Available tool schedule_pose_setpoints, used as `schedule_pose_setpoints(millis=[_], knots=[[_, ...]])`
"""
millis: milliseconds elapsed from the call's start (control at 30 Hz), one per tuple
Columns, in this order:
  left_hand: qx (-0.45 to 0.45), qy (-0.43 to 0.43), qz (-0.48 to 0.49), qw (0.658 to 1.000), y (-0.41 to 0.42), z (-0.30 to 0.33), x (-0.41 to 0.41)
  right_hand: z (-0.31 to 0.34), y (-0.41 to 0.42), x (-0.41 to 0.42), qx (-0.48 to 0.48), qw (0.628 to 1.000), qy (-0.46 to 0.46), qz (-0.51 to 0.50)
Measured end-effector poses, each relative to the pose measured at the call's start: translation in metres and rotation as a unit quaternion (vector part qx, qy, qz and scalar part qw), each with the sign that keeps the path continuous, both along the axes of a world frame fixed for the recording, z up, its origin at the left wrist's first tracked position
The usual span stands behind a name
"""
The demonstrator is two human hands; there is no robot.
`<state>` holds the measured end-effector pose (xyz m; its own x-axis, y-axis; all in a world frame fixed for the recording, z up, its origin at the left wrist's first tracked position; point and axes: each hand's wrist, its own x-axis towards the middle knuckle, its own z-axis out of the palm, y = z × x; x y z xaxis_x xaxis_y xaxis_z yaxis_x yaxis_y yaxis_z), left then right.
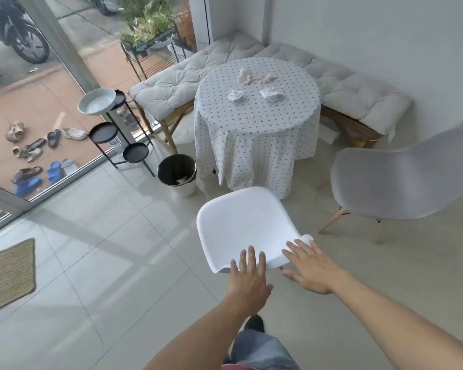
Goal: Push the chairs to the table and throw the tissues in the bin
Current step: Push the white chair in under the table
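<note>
A white chair (241, 222) stands in front of me, its seat facing the round table (257, 121) draped in a dotted cloth. My left hand (247, 279) lies flat and open on the top edge of its backrest, and my right hand (309, 265) rests open on the same edge further right. A grey chair (401, 180) with wooden legs stands to the right, apart from the table. Several crumpled tissues (270, 93) lie on the tabletop. A black-lined bin (177, 173) stands on the floor left of the table, something pale inside it.
A cushioned corner bench (358, 100) wraps behind the table. A black tiered stand (112, 134) holding a pale bowl stands left of the bin by the glass door. A woven mat (8, 273) lies at the far left. Pale tiled floor surrounds the chairs.
</note>
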<state>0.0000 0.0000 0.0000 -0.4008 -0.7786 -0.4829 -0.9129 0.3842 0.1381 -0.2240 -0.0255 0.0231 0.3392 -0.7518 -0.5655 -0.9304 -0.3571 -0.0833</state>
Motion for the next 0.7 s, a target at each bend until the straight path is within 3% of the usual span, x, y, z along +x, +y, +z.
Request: schedule_pose_setpoints(millis=[167,567,700], knots=[[0.001,0.003,0.029,1.0,0.004,-0.009,-0.02,-0.01,-0.002,0.001,-0.042,0.999,-0.004,0.018],[-0.03,-0.035,-0.009,0.999,-0.007,-0.001,-0.024,-0.03,-0.004,-0.002,-0.095,0.995,-0.033,0.025],[-0.034,-0.003,-0.03,0.999,-0.017,0.004,-0.017,-0.031,-0.007,-0.001,-0.096,0.995,-0.035,0.015]])
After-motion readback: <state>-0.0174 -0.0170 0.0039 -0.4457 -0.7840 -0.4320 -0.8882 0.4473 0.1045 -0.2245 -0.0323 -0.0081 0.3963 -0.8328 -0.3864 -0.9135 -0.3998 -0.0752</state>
